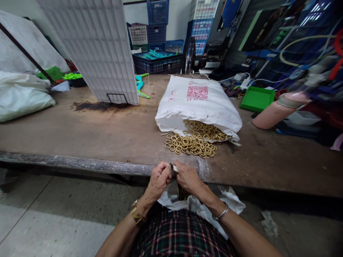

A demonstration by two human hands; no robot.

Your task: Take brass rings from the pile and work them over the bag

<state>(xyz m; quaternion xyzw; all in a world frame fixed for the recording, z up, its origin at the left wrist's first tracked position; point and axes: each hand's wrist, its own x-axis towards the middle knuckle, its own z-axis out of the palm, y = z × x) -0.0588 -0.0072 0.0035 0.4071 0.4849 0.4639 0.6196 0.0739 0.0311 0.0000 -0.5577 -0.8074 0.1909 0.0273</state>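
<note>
My left hand and my right hand meet at the table's front edge, both with fingers pinched together. Between the fingertips shows a small dark piece, too small to name, with a whitish bit beside my right fingers. Just beyond my hands, a heap of brass-coloured rings spills out of a white woven sack with red print, which lies on its side. Below my hands, an open white bag rests at my lap; brownish contents show inside it, partly hidden by my right hand.
A tall white ribbed panel stands on the brown table at back left. Turquoise and green hanger-like pieces lie behind it. A dark crate is farther back. To the right are a green tray and a tilted pink bottle.
</note>
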